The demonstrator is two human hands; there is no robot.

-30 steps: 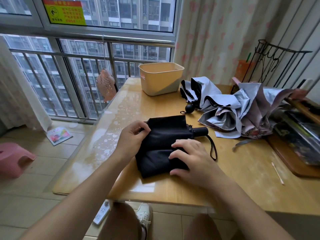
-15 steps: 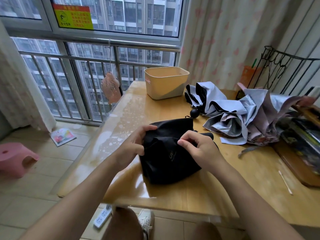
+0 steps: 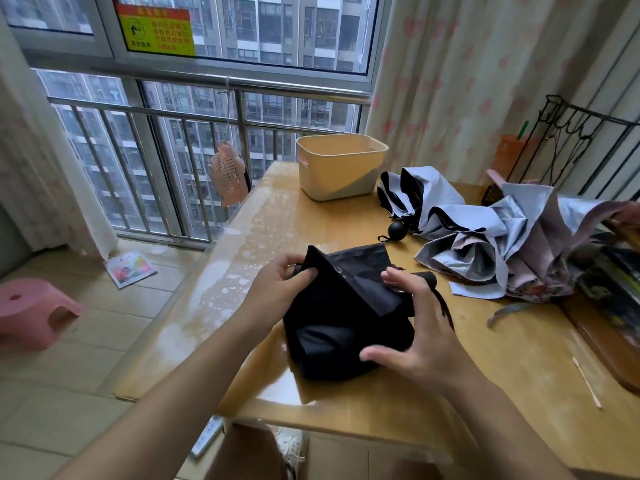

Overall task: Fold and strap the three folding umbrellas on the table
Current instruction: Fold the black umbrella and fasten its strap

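A black folding umbrella point(image 3: 346, 327) lies collapsed near the front of the wooden table point(image 3: 502, 358), its canopy loose and bunched. My left hand point(image 3: 277, 289) pinches a raised flap of its black fabric at the far left corner. My right hand point(image 3: 419, 337) grips the umbrella's right side, thumb low, fingers over the fabric near the handle end. A light grey umbrella with black lining and a round black handle knob point(image 3: 397, 230) lies unfolded behind it point(image 3: 433, 202). A silver and pinkish umbrella point(image 3: 512, 251) sprawls crumpled to the right.
A beige plastic bin point(image 3: 341, 168) stands at the table's far edge by the window railing. A dark tray with items point(image 3: 609, 306) sits at the right edge, a thin stick point(image 3: 587, 381) before it. A pink stool point(image 3: 33, 311) and a leaflet lie on the floor.
Both hands went from pressing the black umbrella flat to lifting its fabric; the left hand now holds a flap up and the right hand has shifted to the umbrella's right side.
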